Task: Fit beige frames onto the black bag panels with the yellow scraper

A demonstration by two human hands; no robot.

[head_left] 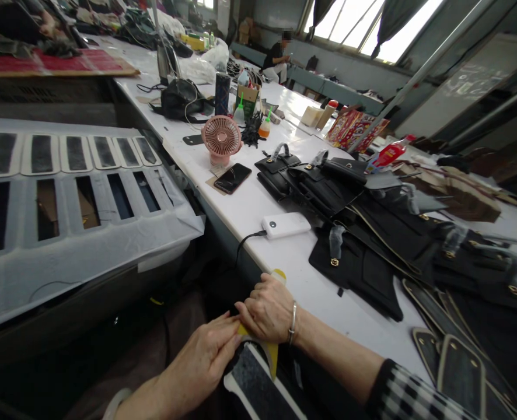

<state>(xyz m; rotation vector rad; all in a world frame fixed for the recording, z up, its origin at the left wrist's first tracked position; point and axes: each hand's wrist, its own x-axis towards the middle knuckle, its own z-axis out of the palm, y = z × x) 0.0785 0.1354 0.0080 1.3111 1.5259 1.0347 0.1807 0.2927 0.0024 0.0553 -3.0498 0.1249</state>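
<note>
Low in the centre, a black strip with pale edges (262, 382) lies below my hands, with a yellow piece (273, 357) along its upper end. My left hand (203, 356) has its fingers together at the yellow piece, beside the strip's top. My right hand (267, 309) is curled round the yellow piece, whose tip shows above the knuckles. The two hands meet at the fingertips. What lies under the left fingers is hidden.
Black leather bags (355, 262) cover the right of the white table (241, 219). Near its edge are a white power bank (286, 225) with a cable, a phone (233, 178) and a pink fan (222, 139). A rack of strips (77, 230) stands left. A person (278, 58) sits far back.
</note>
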